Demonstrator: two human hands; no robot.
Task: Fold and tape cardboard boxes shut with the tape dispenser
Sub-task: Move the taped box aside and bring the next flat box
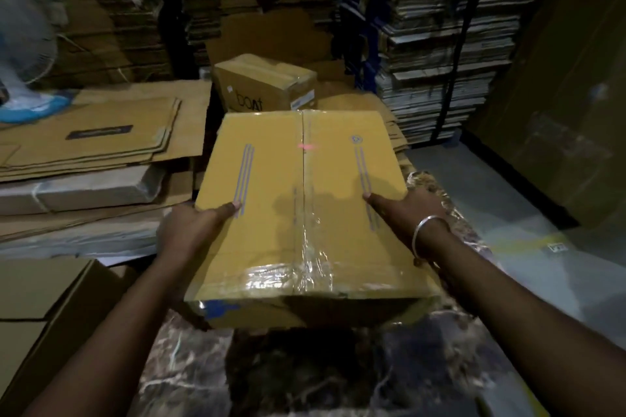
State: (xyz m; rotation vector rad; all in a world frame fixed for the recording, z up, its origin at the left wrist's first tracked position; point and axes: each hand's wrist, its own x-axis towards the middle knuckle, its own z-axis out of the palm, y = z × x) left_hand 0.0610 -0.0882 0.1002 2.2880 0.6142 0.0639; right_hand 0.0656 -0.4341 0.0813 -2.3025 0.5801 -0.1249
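Note:
A closed yellow-brown cardboard box (271, 186) lies in front of me on a marble-patterned surface (189, 372). Its two top flaps meet at a centre seam, and shiny clear tape covers the near part of the seam and the near edge. My left hand (189, 230) grips the box's left side, thumb lying on top and fingers hidden over the edge. My right hand (406, 210), a metal bangle at its wrist, grips the right side the same way. No tape dispenser is in view.
A smaller taped box (264, 85) stands just behind. Flattened cartons (101, 139) are stacked at the left with a fan (23, 44) on them. Another carton (44, 308) sits near left. Tall stacks of flat cardboard (440, 44) fill the back and right.

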